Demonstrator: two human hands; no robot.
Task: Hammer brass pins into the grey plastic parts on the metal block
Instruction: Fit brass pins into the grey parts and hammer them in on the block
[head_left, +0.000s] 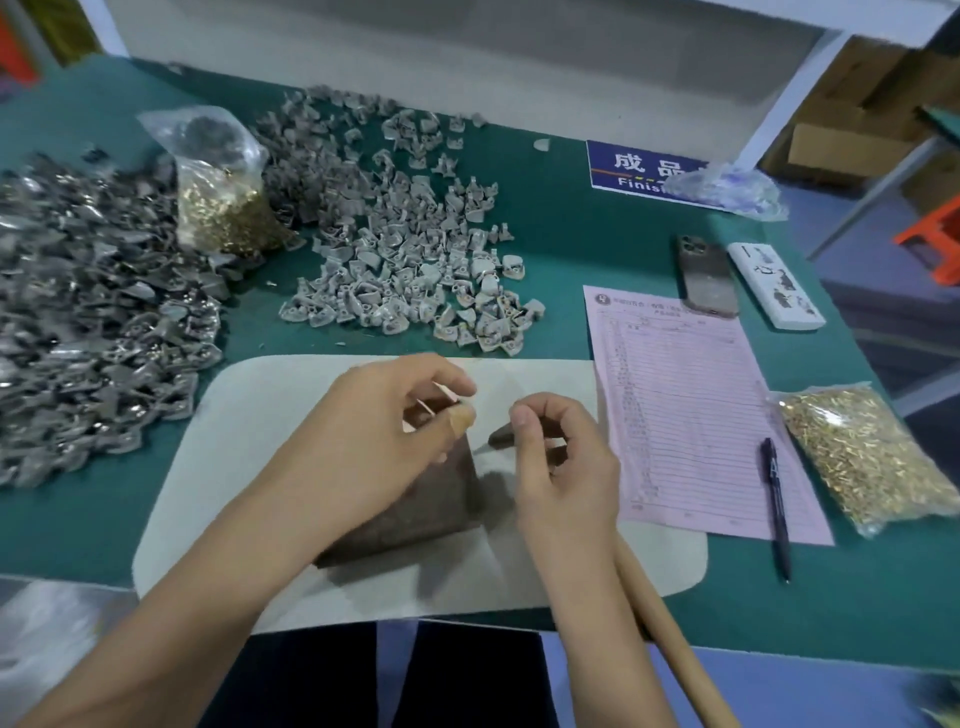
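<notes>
Brass pins (866, 457) fill plastic bag (862, 525).

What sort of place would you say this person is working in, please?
Most likely a small factory assembly bench. Heaps of grey plastic parts cover the green table, bags of brass pins lie at hand, a pink production form sits beside the mat, and a blue sign reads "Finis...".
</notes>
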